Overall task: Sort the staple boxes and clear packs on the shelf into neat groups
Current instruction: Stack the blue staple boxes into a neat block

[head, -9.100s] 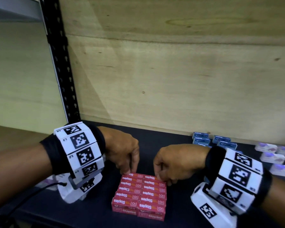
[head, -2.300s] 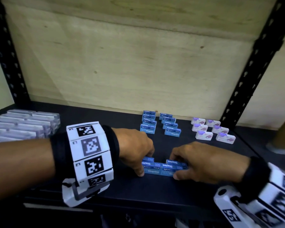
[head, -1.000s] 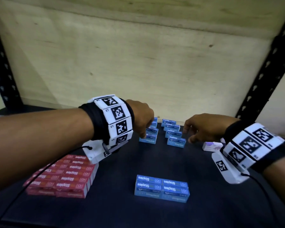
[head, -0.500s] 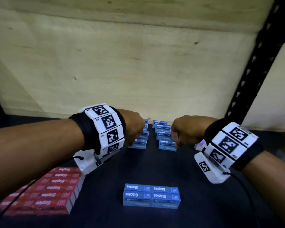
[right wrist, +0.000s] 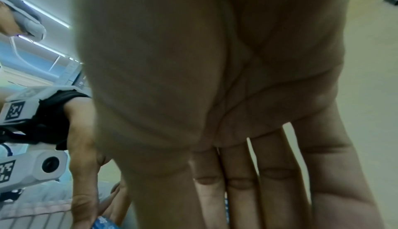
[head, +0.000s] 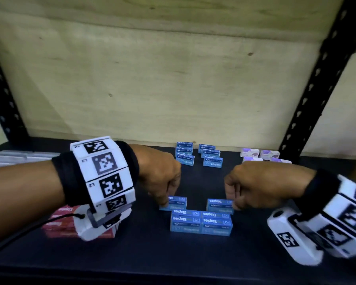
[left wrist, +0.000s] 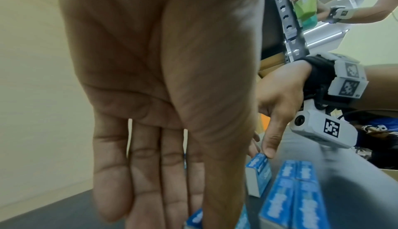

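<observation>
2 blue staple boxes are in hand: the left hand has its fingers clamped on the left blue box, and the right hand pinches the right blue box, both just behind the blue block below the fingers. That block, 2 boxes wide and stacked, looks squared up, so I judge the blue group partly built. Beyond the fingers, 2 short rows of loose blue boxes wait by the back wall, apparently left to bring forward, with white-and-purple packs to their right. Left of the fingers lie a red stack and clear packs, seemingly grouped. Each blue box is small, rectangular, printed "Staples".
</observation>
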The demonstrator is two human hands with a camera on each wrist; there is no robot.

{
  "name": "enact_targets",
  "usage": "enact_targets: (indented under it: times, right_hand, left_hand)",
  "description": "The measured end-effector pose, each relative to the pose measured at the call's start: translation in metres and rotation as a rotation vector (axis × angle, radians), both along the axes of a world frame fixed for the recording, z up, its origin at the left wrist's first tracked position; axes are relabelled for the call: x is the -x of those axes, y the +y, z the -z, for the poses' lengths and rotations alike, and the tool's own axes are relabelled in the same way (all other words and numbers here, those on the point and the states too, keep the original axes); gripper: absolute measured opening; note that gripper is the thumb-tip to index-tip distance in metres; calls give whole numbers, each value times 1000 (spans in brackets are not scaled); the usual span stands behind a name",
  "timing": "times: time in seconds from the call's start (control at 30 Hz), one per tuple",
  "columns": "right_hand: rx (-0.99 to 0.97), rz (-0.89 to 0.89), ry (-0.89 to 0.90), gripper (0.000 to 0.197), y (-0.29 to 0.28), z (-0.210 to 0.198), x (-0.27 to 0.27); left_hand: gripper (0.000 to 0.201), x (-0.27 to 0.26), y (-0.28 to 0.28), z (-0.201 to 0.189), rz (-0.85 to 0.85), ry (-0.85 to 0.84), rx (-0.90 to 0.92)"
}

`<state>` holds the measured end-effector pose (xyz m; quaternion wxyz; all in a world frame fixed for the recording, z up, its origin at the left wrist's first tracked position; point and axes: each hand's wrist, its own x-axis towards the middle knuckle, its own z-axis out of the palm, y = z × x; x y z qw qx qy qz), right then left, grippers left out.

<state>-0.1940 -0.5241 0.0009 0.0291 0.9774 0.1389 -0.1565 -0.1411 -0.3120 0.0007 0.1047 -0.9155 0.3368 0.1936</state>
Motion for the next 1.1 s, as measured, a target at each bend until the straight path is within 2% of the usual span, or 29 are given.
enact_targets:
  times: [0.43,0.57,0.73,1.1]
  right_hand:
    - [-111,44,105,5,-7,1,15]
    - [-122,37,52,11,-5,-1,15]
    - [-189,-8,56,6,1,6,11]
    - [-180,-80,68,5,13,9,3]
  left_hand:
    - [24,18,12,-5,-41,118,61]
    - [26,18,13,-4,-87,199,139]
    - [24,16,12,0,-55,213,188]
    - [20,12,-2,4,-6,235,245]
